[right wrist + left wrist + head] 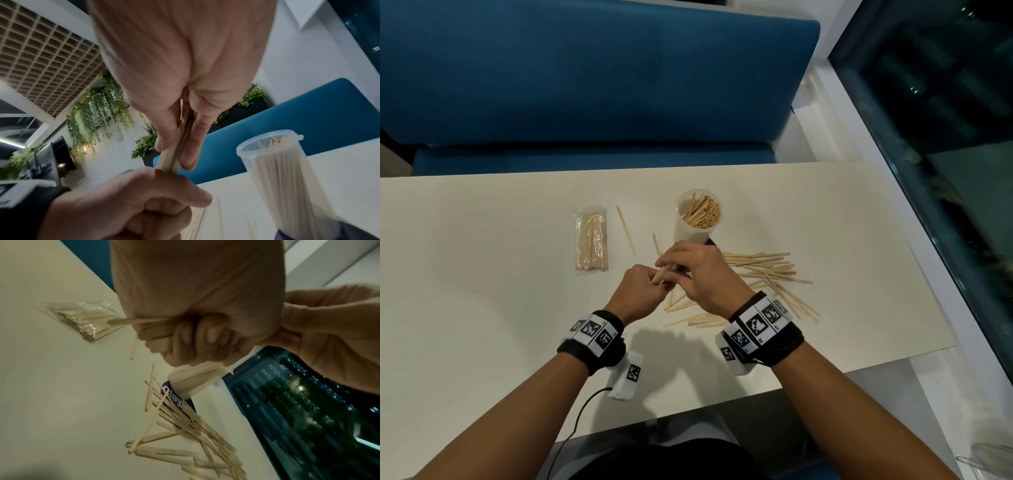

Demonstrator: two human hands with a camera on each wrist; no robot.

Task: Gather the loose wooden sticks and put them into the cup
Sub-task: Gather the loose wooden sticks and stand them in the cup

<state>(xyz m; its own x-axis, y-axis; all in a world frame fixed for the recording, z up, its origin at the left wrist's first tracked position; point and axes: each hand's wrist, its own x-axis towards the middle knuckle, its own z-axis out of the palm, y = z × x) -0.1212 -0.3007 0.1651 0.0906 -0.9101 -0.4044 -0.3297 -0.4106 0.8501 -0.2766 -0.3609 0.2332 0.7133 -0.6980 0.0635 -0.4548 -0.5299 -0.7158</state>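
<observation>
A translucent plastic cup [697, 219] [287, 178] [195, 381] stands upright mid-table, packed with wooden sticks. Just in front of it both hands meet on one small bundle of sticks [662, 274] [127, 321] [174, 155]. My left hand [645, 291] [195, 337] grips the bundle in a fist. My right hand [695, 270] [176, 146] pinches its other end between thumb and fingers. Several loose sticks [760, 270] [185, 426] lie scattered on the table [482, 257], under and to the right of my hands. Two single sticks [626, 229] lie left of the cup.
A sealed clear packet of sticks [591, 241] [82, 319] lies at the left. A purple labelled item [711, 242] [174, 399] sits at the cup's base. A blue bench [585, 85] runs behind the table, a dark window [945, 137] along the right edge.
</observation>
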